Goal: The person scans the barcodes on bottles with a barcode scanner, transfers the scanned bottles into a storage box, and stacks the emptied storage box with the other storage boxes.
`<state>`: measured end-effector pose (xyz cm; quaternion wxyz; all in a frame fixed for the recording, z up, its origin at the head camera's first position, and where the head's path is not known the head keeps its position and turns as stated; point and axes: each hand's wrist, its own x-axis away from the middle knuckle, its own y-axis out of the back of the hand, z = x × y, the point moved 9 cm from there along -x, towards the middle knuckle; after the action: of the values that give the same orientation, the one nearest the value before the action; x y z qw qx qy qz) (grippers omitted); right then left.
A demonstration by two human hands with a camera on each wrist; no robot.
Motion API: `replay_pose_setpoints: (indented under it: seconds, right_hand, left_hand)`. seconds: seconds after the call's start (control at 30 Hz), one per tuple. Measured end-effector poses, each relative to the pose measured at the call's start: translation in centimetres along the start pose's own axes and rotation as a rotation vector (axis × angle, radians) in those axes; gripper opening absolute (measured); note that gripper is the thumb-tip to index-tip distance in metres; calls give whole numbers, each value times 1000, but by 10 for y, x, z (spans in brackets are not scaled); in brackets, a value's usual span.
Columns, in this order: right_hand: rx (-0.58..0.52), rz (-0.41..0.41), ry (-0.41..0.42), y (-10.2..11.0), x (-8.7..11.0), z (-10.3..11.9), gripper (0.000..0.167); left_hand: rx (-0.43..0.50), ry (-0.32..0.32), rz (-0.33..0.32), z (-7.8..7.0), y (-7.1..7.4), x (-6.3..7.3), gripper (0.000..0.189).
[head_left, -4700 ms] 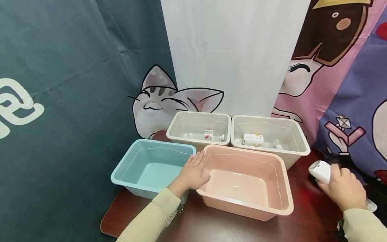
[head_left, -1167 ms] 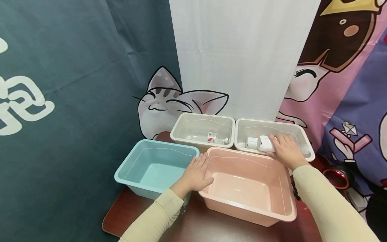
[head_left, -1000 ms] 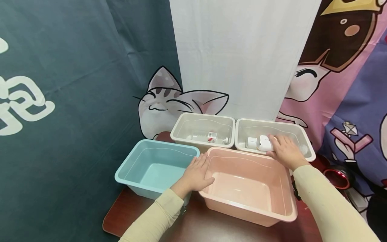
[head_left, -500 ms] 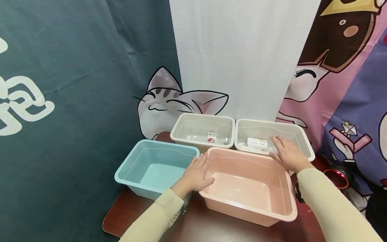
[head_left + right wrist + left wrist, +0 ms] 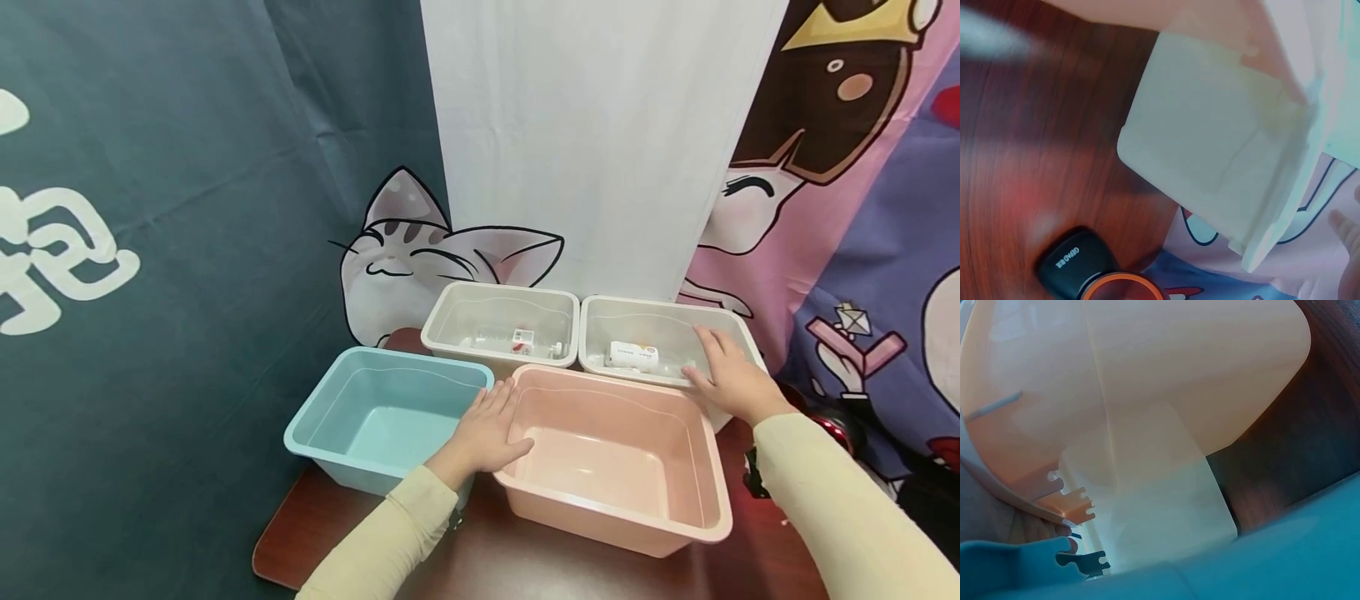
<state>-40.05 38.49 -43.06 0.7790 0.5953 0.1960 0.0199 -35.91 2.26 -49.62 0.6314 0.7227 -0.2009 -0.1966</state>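
Note:
My left hand [image 5: 483,429] lies with straight fingers on the neighbouring rims of the light blue bin [image 5: 390,475] and the pink bin [image 5: 592,508]. Nothing is gripped by it. Over the front edge of the right cream bin [image 5: 652,308], my right hand [image 5: 735,379] is spread, with thumb and fingers apart and nothing between them. Inside that bin lies a clear plastic bottle with a white label [image 5: 632,356], left of my fingers; more clear plastic shows beside it. In the left wrist view, the pink bin's side [image 5: 1147,362] fills most of the picture, above the blue rim [image 5: 1260,556].
Left of it stands another cream bin [image 5: 498,292], holding a clear bottle with a red and white label [image 5: 522,341]. A black device with an orange ring [image 5: 1079,256] stands on the dark red wooden table [image 5: 1041,144]. A printed curtain [image 5: 600,150] hangs behind.
My right hand carried a white-labelled bottle from the right side into the right cream bin and let it go. It has since drawn back slightly right. The left hand stays put.

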Motion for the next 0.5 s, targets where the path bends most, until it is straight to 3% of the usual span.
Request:
replay_pose_setpoints:
  seconds: [0.2, 0.5]
  right_hand:
    - [-104, -28, -71, 7, 6, -9, 88]
    - [-232, -27, -169, 17, 32, -6, 87]
  left_hand:
    - [13, 10, 6, 1, -1, 0, 90]
    - [5, -6, -8, -1, 2, -1, 90]
